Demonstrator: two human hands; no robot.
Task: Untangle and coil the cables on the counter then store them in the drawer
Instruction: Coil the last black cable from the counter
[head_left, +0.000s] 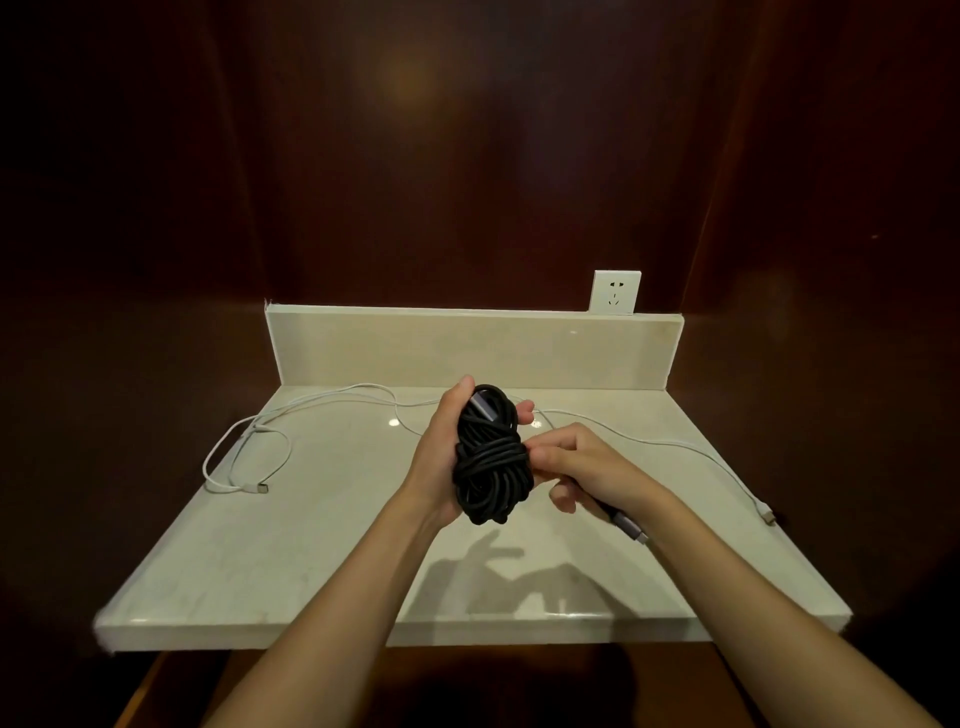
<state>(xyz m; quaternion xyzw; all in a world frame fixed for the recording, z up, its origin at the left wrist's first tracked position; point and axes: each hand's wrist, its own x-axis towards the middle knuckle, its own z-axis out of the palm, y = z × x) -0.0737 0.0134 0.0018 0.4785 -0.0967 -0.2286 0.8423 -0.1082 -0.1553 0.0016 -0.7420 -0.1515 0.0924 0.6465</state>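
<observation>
While coiled, black cable (492, 457) within left-hand (441, 441) grip.

L grip (441, 452) curled, R grip (576, 467) pinching.

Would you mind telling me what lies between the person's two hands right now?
In the head view, the coiled black cable sits between the left hand and right hand; both grip it.
</observation>
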